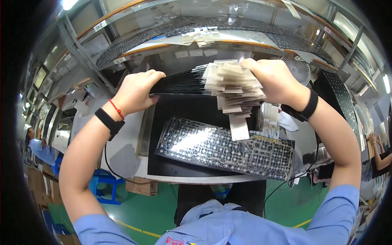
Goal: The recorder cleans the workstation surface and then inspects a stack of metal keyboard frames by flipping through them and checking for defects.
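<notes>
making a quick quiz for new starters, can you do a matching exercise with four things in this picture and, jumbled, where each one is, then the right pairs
Things:
1. fanned stack with pale ends
2. patterned sheets
3. red cord
4. cardboard box

Places:
A. just behind the left hand
B. below the table's front edge
C. between the left hand and the right hand
D. on the black surface

Pairs: 1-C, 2-D, 3-A, 4-B
</notes>
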Tool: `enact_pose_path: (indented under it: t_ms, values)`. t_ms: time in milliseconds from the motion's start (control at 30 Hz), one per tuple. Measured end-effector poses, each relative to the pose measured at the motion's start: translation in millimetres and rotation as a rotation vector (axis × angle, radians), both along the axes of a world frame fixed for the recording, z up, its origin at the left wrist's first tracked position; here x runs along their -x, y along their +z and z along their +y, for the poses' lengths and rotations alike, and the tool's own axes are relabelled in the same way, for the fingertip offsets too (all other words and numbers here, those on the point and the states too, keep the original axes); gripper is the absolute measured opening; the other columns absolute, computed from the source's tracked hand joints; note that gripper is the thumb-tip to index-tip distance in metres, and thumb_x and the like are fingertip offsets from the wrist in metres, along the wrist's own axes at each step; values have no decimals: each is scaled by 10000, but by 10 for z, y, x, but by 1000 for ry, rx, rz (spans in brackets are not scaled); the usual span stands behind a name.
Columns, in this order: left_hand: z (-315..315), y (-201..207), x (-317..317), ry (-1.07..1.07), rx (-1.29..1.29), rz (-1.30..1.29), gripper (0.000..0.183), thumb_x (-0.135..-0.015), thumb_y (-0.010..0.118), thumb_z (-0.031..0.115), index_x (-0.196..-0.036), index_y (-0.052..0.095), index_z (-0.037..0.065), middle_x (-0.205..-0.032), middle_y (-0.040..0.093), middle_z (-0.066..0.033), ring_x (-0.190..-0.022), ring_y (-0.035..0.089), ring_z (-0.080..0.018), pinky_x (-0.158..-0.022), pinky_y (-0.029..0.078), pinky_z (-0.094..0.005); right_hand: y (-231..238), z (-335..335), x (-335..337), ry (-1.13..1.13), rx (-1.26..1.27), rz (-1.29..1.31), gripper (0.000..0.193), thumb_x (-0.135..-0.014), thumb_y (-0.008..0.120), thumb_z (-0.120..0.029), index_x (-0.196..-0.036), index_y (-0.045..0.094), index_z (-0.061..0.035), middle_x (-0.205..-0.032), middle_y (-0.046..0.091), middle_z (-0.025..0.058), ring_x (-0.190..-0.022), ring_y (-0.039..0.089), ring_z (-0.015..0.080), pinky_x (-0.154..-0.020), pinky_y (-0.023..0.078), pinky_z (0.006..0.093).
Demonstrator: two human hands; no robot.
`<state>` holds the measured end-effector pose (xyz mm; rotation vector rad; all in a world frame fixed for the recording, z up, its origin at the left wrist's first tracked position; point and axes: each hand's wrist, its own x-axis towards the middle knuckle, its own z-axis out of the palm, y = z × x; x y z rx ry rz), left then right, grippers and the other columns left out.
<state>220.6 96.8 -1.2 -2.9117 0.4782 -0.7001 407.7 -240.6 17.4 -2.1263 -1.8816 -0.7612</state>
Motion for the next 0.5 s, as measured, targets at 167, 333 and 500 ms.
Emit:
enact_pose_path:
  t_ms: [167,333,500]
  values:
    - [-264,310,432,-51,13,106,552,-672,830,128,-1166,591,72,-1018,678,-119,-890,681,-338,-768,558,-402,252,-398,517,50,25,64,577,-672,848,-252,-1127,545,-66,-769,662,163,-756,673,374,-651,532,438]
    - [-664,249,461,-185,136,282,523,-668,826,134,-1136,609,47,-986,682,-162,-925,678,-362,-795,555,-398,202,-883,955,-44,91,224,603,-638,865,-245,-1127,567,-59,-800,670,173,-778,675,379,-673,540,443]
    - [-873,36,191,-196,164,519,609,-704,812,157,-1246,570,19,-1094,672,-226,-1026,650,-408,-892,532,-438,-163,-1221,1073,-270,160,473,667,-619,872,-240,-1184,570,-58,-872,686,191,-842,677,391,-745,548,453]
